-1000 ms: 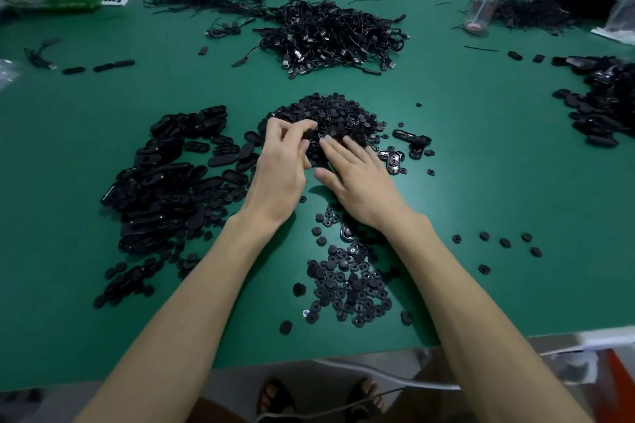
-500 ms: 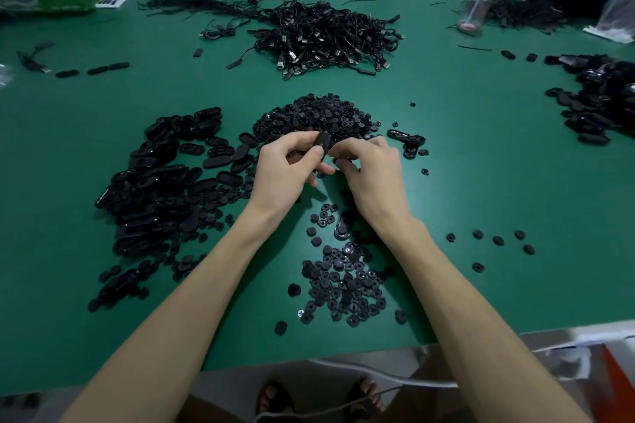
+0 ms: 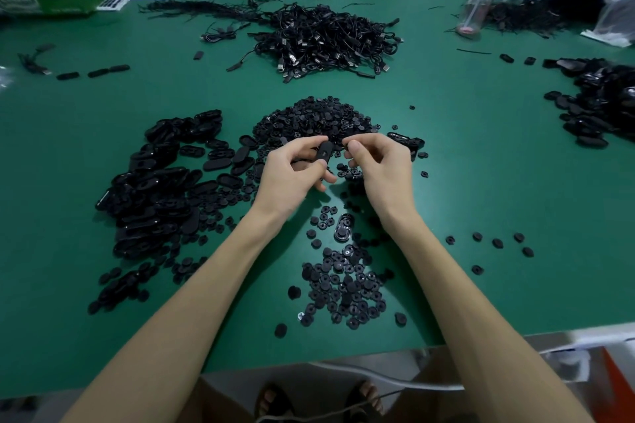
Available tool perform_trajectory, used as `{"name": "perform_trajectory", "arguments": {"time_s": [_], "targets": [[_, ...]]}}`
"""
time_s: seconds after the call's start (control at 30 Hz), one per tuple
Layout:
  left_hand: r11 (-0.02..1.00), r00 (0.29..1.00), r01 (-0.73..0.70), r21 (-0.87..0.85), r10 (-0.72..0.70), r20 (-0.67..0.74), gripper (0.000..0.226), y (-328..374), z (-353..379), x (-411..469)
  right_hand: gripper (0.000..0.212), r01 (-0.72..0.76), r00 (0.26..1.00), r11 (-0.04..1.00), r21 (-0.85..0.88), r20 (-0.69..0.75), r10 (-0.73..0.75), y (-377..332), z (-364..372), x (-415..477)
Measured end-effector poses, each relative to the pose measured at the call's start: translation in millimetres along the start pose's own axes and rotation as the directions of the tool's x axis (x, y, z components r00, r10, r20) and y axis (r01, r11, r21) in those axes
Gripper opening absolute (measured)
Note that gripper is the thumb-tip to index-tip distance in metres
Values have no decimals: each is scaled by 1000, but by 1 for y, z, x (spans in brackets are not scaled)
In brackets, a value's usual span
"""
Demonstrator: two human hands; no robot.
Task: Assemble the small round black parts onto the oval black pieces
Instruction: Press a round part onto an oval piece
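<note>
Above the table, before the round-part heap, left hand pinches an oval piece; right hand has thumb against curled fingers, its contents not discernible

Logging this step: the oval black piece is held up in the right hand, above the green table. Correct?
Not quite. The head view shows the left hand gripping the oval black piece above the green table. The right hand is just beside it.
</note>
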State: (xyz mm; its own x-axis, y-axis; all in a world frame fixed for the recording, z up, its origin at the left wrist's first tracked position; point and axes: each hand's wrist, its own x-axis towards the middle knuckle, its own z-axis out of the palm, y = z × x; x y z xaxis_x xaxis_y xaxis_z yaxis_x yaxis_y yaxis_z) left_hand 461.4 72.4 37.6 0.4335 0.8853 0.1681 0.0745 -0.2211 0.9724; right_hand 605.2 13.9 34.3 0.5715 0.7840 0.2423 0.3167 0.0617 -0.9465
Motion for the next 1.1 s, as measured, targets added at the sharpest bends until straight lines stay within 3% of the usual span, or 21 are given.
{"name": "perform_trajectory", "arguments": {"time_s": [0.3,0.43,0.8,1.1], "targets": [[1000,999,28,-2,-28,-17,38,-1,-2,1,5,-91,988,963,254,147,55,-1,3,-1],[999,999,38,-9,-38,-25,37,-3,-3,2,13,-110,980,936,335,191,47,-3,6,-3],[999,998,47,-2,-47,-44,38,-4,-4,3,11,-177,974,904,390,201,104,-1,5,-2],[999,998,39,4,-39,-41,38,-4,-4,3,14,-157,959,917,368,277,53,0,4,-3]]}}
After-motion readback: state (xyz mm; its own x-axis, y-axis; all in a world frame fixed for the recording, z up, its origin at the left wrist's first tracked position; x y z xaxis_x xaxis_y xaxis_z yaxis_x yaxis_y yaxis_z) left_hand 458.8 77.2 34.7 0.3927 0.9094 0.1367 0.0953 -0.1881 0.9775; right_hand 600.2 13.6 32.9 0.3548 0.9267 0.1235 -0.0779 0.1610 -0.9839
